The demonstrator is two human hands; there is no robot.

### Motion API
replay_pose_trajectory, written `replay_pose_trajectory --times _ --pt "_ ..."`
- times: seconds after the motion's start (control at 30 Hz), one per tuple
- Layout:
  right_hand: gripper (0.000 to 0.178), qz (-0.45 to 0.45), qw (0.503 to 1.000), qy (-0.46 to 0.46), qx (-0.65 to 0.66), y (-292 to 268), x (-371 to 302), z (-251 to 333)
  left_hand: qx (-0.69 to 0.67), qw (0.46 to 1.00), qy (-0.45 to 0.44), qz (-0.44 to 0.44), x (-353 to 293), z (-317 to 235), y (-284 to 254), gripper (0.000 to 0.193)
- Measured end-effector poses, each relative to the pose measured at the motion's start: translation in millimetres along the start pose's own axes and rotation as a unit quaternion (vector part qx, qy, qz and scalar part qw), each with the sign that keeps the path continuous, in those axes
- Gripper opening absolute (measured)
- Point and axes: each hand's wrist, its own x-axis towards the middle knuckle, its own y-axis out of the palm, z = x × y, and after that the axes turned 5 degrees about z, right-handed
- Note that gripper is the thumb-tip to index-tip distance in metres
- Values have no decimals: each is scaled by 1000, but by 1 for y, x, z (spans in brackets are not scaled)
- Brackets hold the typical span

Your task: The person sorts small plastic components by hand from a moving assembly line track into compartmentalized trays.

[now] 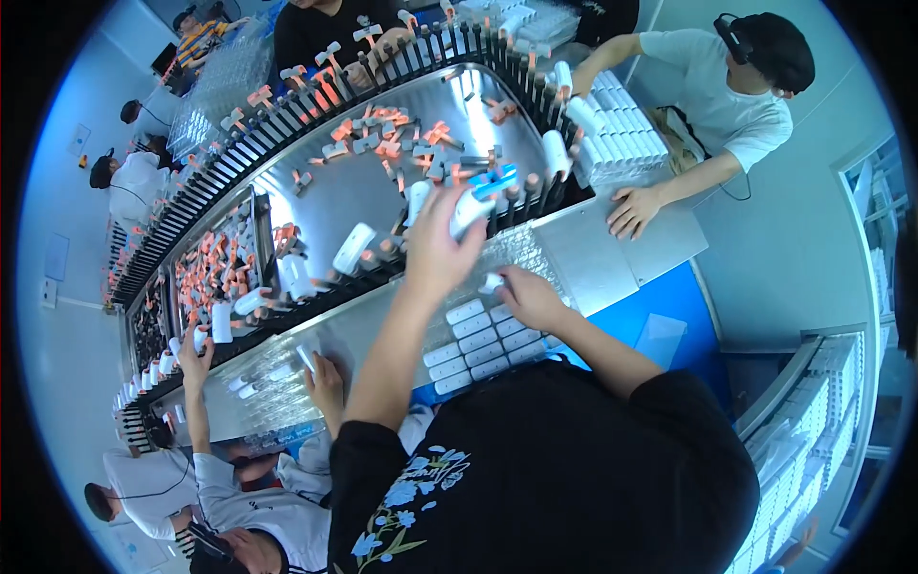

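Reaching out over the near edge of the conveyor, my left hand (442, 239) is closed on a white plastic casing (470, 210). At the casing's far end shows a bright blue piece (495, 180); blur hides whether the two are joined. My right hand (532, 298) is lower and to the right, its fingers pinching a small white plastic piece (492, 283). Just below it, white rounded casings (475, 341) lie in rows in a clear tray. Another white casing (355, 249) stands on the conveyor pegs left of my left hand.
Black pegs (287, 115) line the looping conveyor around a metal tray (344, 206) scattered with orange and grey parts. Stacked white casings (622, 139) stand at the right beside a co-worker (746, 96). Another co-worker's hand (325, 381) is left of my left forearm. Bubble wrap (516, 251) lies on the bench.
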Motion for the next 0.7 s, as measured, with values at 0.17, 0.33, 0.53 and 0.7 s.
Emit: replay_pose_trajectory --times 0.17,0.33,0.53,0.7 --pt "32 -258 931 50 252 -54 -11 -22 157 976 -13 148 52 41 0 52" --pt "41 -277 877 -8 393 -142 -14 -62 268 921 -169 227 54 39 -10 50" --pt "48 -344 934 -20 93 -241 34 -63 315 904 -255 134 36 60 -30 48" --pt "57 -308 929 131 159 -299 116 -75 314 920 -229 45 2 75 -58 54"
